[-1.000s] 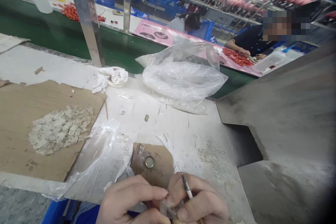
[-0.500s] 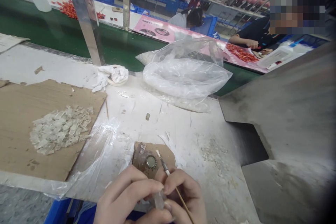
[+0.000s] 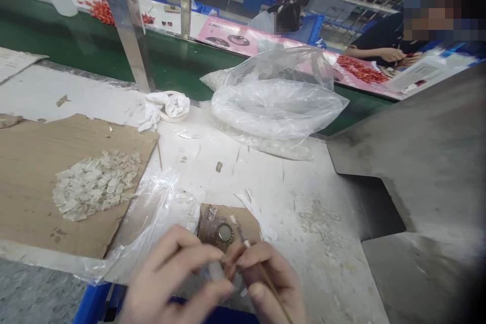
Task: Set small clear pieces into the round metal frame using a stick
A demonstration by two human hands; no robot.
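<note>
L hand [image 3: 172,278] curled, pinching small clear piece [image 3: 215,272]; R hand [image 3: 268,283] pinching thin brush [image 3: 243,238], tip up-left.

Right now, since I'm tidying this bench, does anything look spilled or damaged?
Yes. The white tabletop covering is scratched and peeling in strips near the small brown cardboard pad. A few small clear plastic pieces lie loose right of it, apart from the main pile on the large brown cardboard sheet.
</note>
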